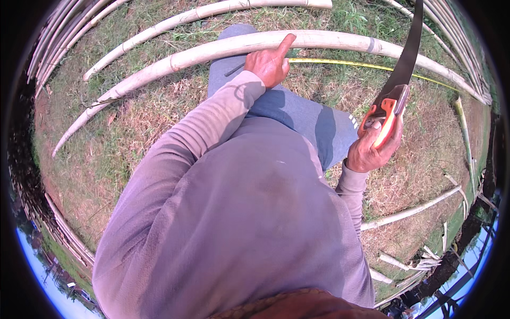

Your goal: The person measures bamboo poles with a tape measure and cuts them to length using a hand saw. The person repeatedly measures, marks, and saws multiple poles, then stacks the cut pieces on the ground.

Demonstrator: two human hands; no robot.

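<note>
On the grass, the left hand point(271, 64) points one finger onto a long bamboo pole point(175, 58), holding nothing. The right hand point(372, 149) squeezes an orange-handled saw point(393, 101) tight.

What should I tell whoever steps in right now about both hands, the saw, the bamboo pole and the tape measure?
Left hand: on the long bamboo pole, index finger pointing along it, holding nothing.
Right hand: fingers closed on the orange handle of the handsaw, blade up and clear of the pole.
Yellow tape measure: stretched on the grass just behind the pole.
Done: tape is laid out beside the pole.
Left: no cut shows on the pole; whether it is marked cannot be told.
</note>
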